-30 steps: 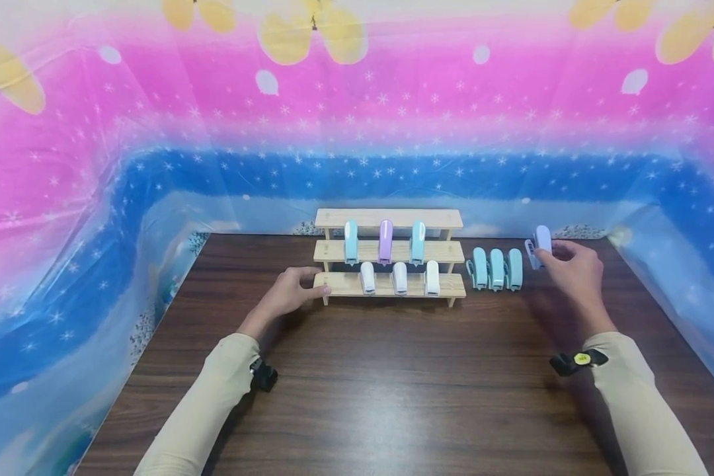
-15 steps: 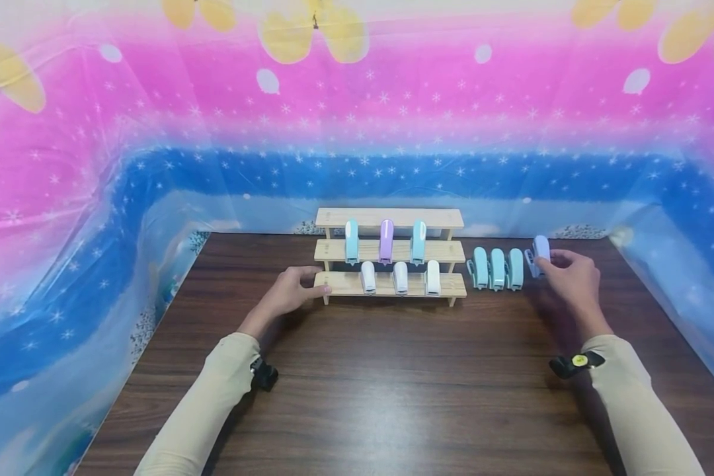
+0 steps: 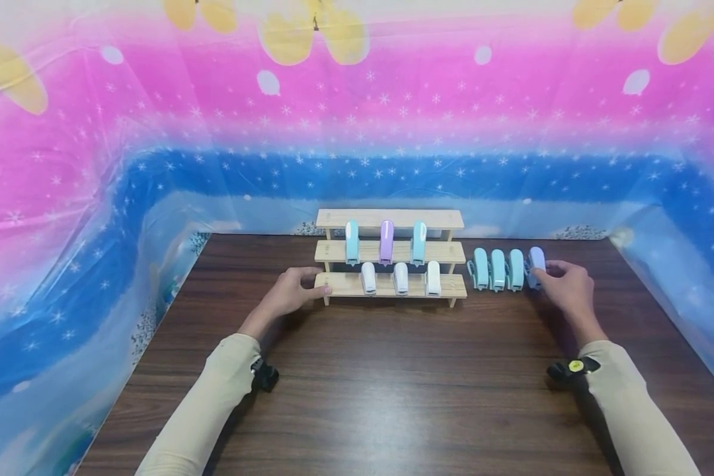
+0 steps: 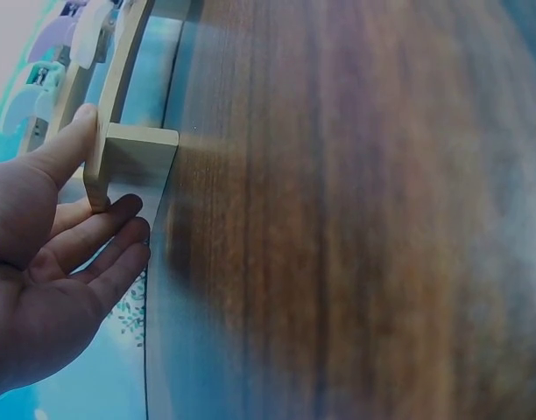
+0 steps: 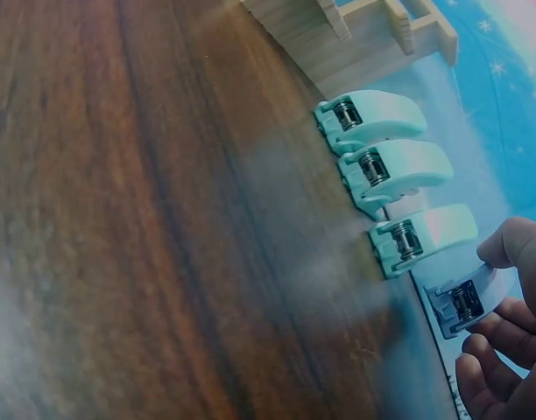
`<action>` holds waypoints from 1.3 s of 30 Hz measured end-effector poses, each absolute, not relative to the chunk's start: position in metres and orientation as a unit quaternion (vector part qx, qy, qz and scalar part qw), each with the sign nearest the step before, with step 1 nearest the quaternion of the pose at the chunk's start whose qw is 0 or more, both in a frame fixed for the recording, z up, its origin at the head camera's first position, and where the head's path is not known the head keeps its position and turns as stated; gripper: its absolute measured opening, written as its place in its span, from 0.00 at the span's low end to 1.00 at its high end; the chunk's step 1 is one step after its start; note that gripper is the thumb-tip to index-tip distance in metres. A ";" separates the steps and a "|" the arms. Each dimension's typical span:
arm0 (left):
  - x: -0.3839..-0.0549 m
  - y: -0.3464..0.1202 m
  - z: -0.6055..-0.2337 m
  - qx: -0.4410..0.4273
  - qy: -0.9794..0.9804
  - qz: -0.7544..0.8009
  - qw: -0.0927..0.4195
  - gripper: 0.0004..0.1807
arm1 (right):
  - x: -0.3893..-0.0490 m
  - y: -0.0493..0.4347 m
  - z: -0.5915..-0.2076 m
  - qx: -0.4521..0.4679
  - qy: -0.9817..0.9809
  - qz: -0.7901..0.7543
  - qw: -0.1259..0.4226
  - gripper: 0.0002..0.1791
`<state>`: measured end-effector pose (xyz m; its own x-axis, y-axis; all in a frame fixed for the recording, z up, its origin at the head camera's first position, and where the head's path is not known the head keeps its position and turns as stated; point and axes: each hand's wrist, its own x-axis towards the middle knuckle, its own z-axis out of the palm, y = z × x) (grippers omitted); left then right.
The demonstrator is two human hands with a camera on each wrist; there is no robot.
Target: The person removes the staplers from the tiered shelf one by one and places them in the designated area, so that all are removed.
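**The lavender clip (image 3: 535, 256) was in the right hand (image 3: 565, 289), just beside its neighbours**

The lavender clip was at the right end of a row, next to three mint clips (image 3: 497, 268). Its long axis pointed away from the person, nearly parallel to theirs, and a narrow gap separated it from the nearest one. This gap was the relation that mattered most, because the clip lay on the left side of the right hand, between the fingers and the row. The right thumb and fingers pinched the clip from its two sides. Whether its underside already touched the table (image 3: 363, 383) I could not surely tell, since the fingers hid part of it.

The right hand was clearly the nearer one. The left hand (image 3: 285, 292) was well apart, holding the left end of the lowest step of the wooden shelf (image 3: 338, 283) between thumb and fingers. On this step stood three pale clips (image 3: 400, 277); on the middle step were two light-blue clips (image 3: 418, 241) with a purple clip (image 3: 386, 241) between them.
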<state>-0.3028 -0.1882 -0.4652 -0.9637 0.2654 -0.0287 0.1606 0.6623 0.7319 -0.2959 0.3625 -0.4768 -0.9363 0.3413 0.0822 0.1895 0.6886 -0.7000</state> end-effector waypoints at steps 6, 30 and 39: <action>-0.303 -0.188 -0.466 0.117 0.908 0.397 0.066 0.34 | -0.297 0.362 -0.482 -0.148 -0.914 0.363 0.100 0.36; -0.301 -0.186 -0.464 0.108 0.910 0.395 0.070 0.34 | -0.294 0.367 -0.481 -0.146 -0.907 0.383 0.095 0.41; -0.302 -0.187 -0.464 0.111 0.910 0.394 0.070 0.34 | -0.292 0.366 -0.449 -0.125 -0.910 0.370 0.137 0.42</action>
